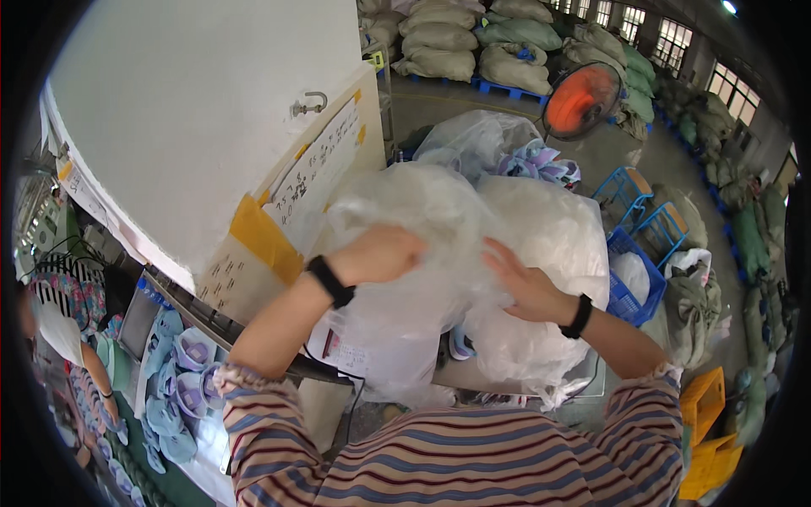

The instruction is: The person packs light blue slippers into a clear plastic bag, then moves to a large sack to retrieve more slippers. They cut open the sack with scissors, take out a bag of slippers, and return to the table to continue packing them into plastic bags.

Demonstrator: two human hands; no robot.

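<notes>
Left hand: the left hand (376,253) lies curled on top of a big bundle of clear plastic bags (456,253), fingers closed into the film as if bunching it; a black wristband (330,281) sits on that wrist.
Right hand: the right hand (524,283) lies flat on the right side of the same bundle, fingers spread and pressing the film, not pinching; it wears a black band (579,317) too.
Bundle: crumpled, cloudy film heaped at chest height in front of the person, over a cluttered work surface; it hides most of what is beneath.
Contents: a small blue-and-white item (460,345) shows under the bundle's lower edge, possibly a shoe part, though the view is too poor to be sure.
Progress: the bags look loose and unsorted, none visibly opened out or filled, so the handling seems at an early stage, with most of it left.
Left side: a tray of pale blue and lilac sandal pieces (173,380) lies below a white board with taped paper sheets (317,165); another person's arm (97,372) reaches near it.
Behind: a second clear bag of lilac pieces (536,160), an orange fan (581,97), blue crates (634,283) and stacked sacks (439,38).
</notes>
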